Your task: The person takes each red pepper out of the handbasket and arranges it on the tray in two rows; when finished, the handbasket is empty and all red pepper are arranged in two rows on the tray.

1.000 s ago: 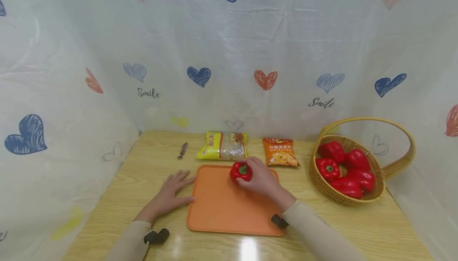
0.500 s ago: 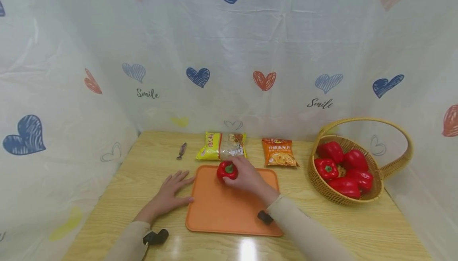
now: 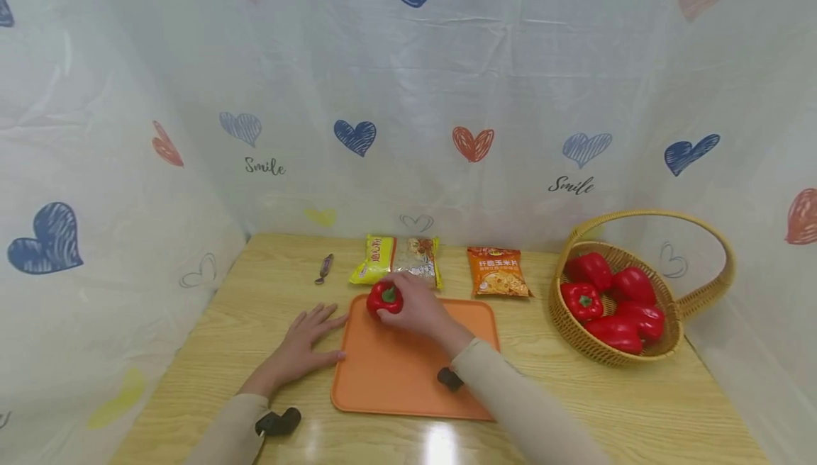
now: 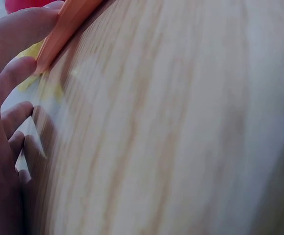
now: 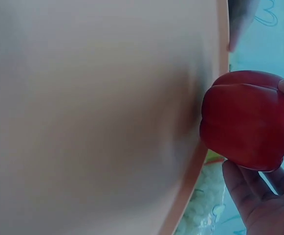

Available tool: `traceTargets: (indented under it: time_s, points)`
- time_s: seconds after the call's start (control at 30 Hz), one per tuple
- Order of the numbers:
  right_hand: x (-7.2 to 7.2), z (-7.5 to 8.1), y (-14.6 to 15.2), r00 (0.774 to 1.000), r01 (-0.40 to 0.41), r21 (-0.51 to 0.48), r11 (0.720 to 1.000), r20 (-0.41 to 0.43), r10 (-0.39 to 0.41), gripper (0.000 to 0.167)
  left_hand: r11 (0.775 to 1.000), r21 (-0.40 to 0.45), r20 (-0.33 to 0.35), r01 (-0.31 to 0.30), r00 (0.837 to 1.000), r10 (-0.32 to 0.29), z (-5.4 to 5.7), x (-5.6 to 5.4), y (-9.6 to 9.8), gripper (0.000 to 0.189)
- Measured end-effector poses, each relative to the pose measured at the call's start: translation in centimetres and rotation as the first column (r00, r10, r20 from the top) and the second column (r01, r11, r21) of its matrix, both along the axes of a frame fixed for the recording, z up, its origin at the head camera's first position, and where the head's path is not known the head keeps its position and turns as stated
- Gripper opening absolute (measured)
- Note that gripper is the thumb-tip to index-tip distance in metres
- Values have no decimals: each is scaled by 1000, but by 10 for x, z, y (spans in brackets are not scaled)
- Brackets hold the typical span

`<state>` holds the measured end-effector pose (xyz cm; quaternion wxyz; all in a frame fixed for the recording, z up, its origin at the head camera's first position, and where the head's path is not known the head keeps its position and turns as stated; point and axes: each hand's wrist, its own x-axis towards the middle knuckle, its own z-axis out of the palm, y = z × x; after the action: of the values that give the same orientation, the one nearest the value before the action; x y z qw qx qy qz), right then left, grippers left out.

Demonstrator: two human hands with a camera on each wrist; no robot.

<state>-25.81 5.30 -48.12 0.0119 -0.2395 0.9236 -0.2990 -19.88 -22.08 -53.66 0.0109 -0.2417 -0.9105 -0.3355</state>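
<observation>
A red bell pepper with a green stem is gripped between the thumb and fingers of my right hand, over the far left part of an orange tray. The right wrist view shows the pepper from the side, with fingers beneath it. On the wooden table left of the tray rests my left hand, its fingers spread. In the left wrist view the thumb and a finger of that hand touch the tray's edge.
A wicker basket with several red bell peppers stands at the right. Behind the tray lie a yellow-and-clear food packet and an orange snack bag. A small wrapped candy lies at the back left. A heart-patterned curtain surrounds the table.
My right hand has carried the bell pepper leftward over the tray, from its far middle to its far left corner. The left hand has stayed in place.
</observation>
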Motion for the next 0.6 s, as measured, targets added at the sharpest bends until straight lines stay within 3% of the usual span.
traceTargets:
  time_s: [0.6]
  points:
    - [-1, -3, -20, 1000, -6, -29, 1000, 29, 7, 57, 1000, -5, -5, -4, 1000, 4, -1, 0, 1, 70]
